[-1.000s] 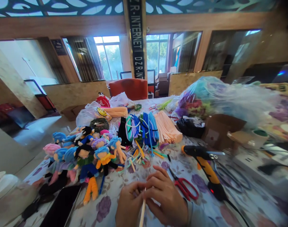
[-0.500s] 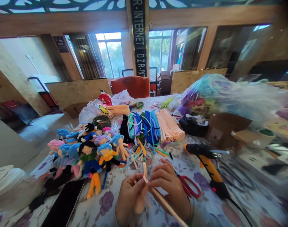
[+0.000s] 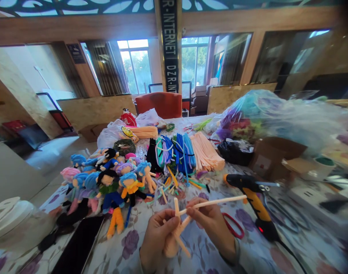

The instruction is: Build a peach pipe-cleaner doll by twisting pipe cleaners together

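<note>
Currently both hands, left hand (image 3: 157, 238) and right hand (image 3: 211, 224), are pinching a peach pipe cleaner (image 3: 214, 202), scissors (image 3: 233, 226) at 3 o'clock.

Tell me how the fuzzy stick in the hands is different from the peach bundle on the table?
The fuzzy stick is single and bent, held up by the left hand and right hand. The peach bundle is many straight sticks lying flat, untouched. Both look the same peach colour.
</note>
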A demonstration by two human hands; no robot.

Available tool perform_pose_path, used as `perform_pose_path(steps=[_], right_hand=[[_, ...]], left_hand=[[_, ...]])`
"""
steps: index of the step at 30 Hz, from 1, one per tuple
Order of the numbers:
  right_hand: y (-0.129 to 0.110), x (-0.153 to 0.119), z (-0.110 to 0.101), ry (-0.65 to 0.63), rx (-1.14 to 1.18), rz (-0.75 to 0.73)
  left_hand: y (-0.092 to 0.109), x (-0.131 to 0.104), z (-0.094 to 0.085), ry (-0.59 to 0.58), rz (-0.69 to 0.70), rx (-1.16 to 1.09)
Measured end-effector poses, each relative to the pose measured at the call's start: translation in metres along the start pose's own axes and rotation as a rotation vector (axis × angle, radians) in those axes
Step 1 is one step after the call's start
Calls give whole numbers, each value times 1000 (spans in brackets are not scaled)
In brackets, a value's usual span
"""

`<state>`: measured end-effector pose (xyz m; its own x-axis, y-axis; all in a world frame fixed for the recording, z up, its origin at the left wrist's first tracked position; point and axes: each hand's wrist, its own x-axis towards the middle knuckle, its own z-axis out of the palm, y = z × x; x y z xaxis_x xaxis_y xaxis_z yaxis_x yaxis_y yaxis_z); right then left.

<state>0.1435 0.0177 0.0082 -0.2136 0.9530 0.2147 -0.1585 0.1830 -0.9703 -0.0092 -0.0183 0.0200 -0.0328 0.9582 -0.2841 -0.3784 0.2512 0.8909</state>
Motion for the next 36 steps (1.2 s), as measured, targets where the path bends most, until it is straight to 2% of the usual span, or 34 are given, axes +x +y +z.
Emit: perform_pose_path(steps=[10, 14, 18, 22, 26, 31, 36], right_hand=[[-2, 1, 1, -12, 89, 109], [-3, 4, 3, -33, 277, 250], [-6, 7, 3, -134, 562, 391], [-8, 6, 1, -223, 640, 466], [-4, 6, 0, -244, 617, 432], [2, 8, 0, -168, 596, 342], [-3, 6, 0, -293, 568, 251]], left_hand=[[-1, -1, 0, -48, 28, -5], [-2, -1, -1, -73, 17, -45], [-1, -2, -2, -103, 31, -56], [-1, -3, -3, -141, 32, -36], [-1, -4, -2, -150, 56, -36], [3, -2, 0, -87, 101, 33], [9, -2, -2, -57, 68, -38]])
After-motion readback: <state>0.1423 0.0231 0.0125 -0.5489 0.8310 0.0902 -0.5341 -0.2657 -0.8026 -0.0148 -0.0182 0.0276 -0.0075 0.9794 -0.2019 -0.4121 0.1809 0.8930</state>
